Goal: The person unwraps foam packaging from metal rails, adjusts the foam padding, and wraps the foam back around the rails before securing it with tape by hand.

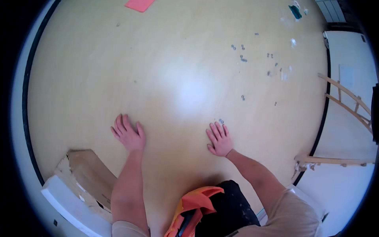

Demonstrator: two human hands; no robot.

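My left hand [129,133] rests palm down on a pale wood-coloured surface [90,87], its fingers apart and nothing in it. My right hand [220,140] also lies flat on the surface, fingers spread and empty. Just beyond its fingertips is a small grey piece [221,121], too small to name. An orange-red folded sheet or cloth [199,199] lies close to my body, against something black [227,209] that I cannot make out.
Several small grey pieces [243,59] are scattered at the upper right, near a dark green item [295,12]. A pink-red sheet [139,4] lies at the far edge. Cardboard [89,173] and a white block [73,205] stand at lower left. Wooden frames [347,91] are beyond the right edge.
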